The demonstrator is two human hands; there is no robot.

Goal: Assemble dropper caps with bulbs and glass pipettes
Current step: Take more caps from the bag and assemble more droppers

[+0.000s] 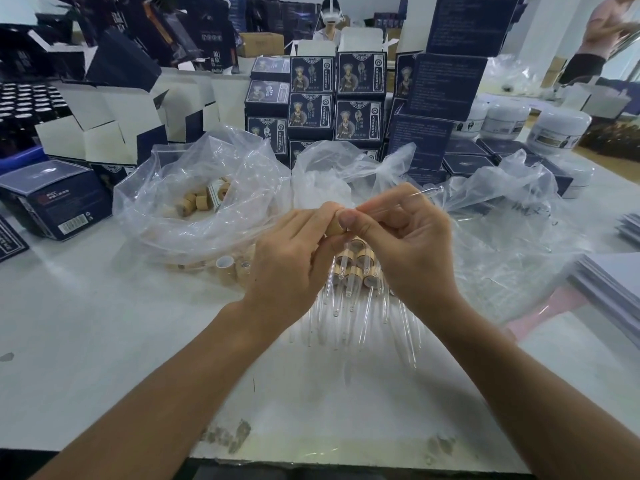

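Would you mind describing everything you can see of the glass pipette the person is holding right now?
The glass pipette is a thin, clear tube, seemingly glass, held above the table in front of the plastic bags. It slants up and to the right, its free end showing a small rim. The right hand pinches it between thumb and fingers, hiding its lower part. That hidden end points at a tan, wood-look cap gripped by the left hand; whether it is already seated there cannot be told.
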